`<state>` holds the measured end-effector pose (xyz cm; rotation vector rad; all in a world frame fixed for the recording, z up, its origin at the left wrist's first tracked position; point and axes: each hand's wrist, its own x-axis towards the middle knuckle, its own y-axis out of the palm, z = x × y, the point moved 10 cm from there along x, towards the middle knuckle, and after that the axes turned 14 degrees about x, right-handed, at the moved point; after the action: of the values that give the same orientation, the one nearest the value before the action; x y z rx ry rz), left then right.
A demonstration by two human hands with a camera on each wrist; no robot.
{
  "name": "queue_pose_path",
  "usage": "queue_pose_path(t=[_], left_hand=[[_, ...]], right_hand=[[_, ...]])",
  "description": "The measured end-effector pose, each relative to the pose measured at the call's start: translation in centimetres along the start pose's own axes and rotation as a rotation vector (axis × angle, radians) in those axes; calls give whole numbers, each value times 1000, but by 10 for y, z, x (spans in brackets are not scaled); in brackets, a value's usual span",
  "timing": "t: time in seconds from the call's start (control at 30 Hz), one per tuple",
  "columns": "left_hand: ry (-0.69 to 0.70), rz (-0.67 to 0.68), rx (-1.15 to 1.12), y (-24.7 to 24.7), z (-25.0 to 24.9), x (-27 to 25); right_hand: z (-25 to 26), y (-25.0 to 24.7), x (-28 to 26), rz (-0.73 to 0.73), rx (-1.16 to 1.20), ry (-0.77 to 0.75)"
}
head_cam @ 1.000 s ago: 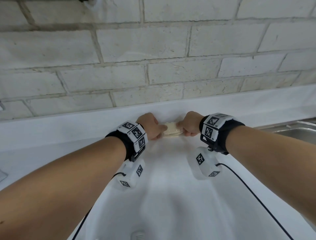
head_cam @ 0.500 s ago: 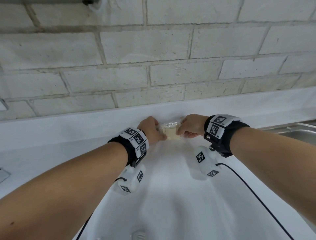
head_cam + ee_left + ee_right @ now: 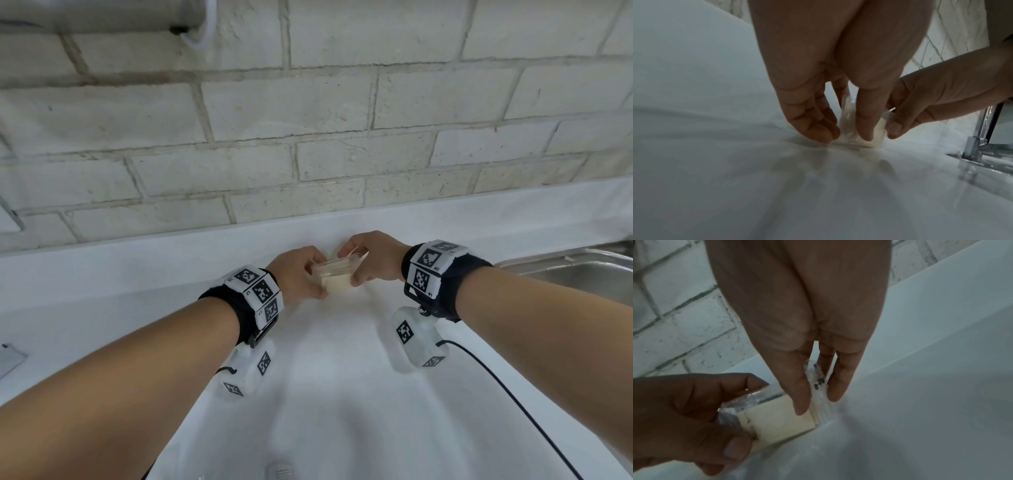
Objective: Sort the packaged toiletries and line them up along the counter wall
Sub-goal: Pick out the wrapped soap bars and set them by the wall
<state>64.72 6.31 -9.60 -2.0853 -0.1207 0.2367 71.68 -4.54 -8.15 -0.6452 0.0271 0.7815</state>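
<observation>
Your left hand (image 3: 297,274) and your right hand (image 3: 371,258) met at the far edge of the white counter (image 3: 342,394), just in front of its raised white back ledge (image 3: 137,253) and the pale brick wall (image 3: 308,137) behind it. Between them you held a small packet (image 3: 337,275): a cream-coloured block sealed in clear plastic wrap, which looked like a wrapped soap bar, though its printing was too blurred to read.

In the left wrist view, your left thumb lay across the near face of the packet (image 3: 863,129) with the other fingers curled against its left side, so this hand was grasping it; the packet's lower edge touched the counter. Your right hand (image 3: 931,104) pinched the packet's right end between thumb and fingers.

In the right wrist view, the packet (image 3: 781,417) stood tilted on edge, its broad cream face turned toward the camera. Your right thumb pressed on that face near the right end, and the fingers reached behind the crimped wrap. Your left hand (image 3: 690,415) wrapped the opposite end.

At the far right, the rim of a steel sink (image 3: 565,270) was set into the counter, well apart from the packet. A black cable (image 3: 513,407) trailed from your right wrist unit across the near counter.
</observation>
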Motion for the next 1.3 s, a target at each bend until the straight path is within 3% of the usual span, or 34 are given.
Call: queue_pose_path(t=[0.17,0.77,1.03,1.3], left_hand=[[-28,34,72,5,1,0],[-52,50,138,5,-6,7],[-122,123,-60,9,5,10],[-290,30,-196,7,20,19]], right_hand=[[3,5,2,1,-158,-42],[-6,4,6,-1,-170,0],[-18,1,14,54,-36,89],[-42,-12,18,12,331,252]])
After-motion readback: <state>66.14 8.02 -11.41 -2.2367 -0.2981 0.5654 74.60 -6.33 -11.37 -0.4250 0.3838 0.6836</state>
